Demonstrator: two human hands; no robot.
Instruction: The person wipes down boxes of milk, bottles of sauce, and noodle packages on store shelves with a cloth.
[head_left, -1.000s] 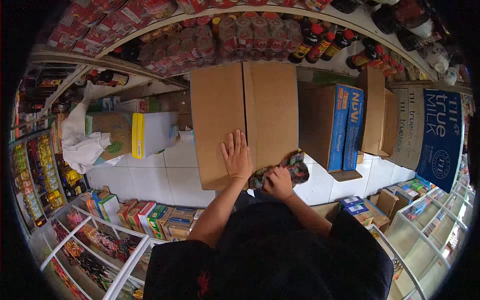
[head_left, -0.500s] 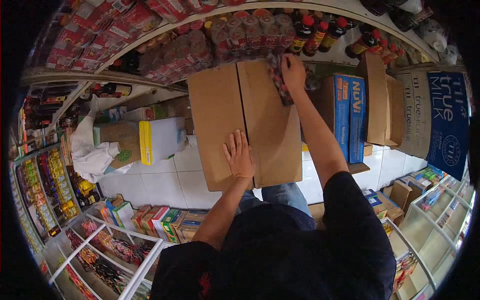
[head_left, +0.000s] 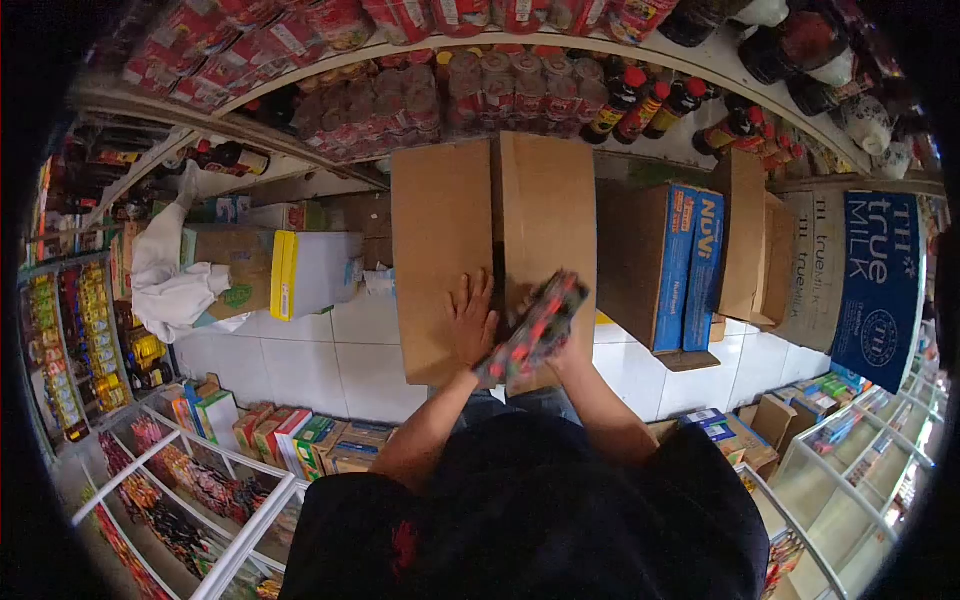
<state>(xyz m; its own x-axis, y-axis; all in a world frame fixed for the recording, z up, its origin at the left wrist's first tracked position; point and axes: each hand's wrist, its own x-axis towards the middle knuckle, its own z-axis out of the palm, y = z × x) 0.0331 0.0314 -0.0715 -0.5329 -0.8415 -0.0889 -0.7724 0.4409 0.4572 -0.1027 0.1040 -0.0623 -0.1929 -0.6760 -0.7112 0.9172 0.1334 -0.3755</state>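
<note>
A large brown cardboard box (head_left: 440,220) stands in front of me, its two top flaps meeting at a dark gap. My left hand (head_left: 473,322) lies on the left flap near the gap with its fingers spread. Over the right flap, my right hand (head_left: 568,350) is closed on a dark patterned bundle (head_left: 530,330) with red spots. The bundle is blurred and slants from the upper right down to my left wrist. Its far end partly covers that wrist; whether they touch is unclear.
Shelves with shrink-wrapped cans (head_left: 520,90) and dark bottles (head_left: 660,110) run across the far side. A blue NuVi box (head_left: 705,250) and a TH true MILK carton (head_left: 880,290) stand right. A white cloth (head_left: 175,280) lies left. Glass cases (head_left: 230,540) stand lower left.
My right hand has come from the box's far right edge back toward me, bringing the bundle over the flaps. My left hand stays on the left flap. The right flap's far edge looks more raised.
</note>
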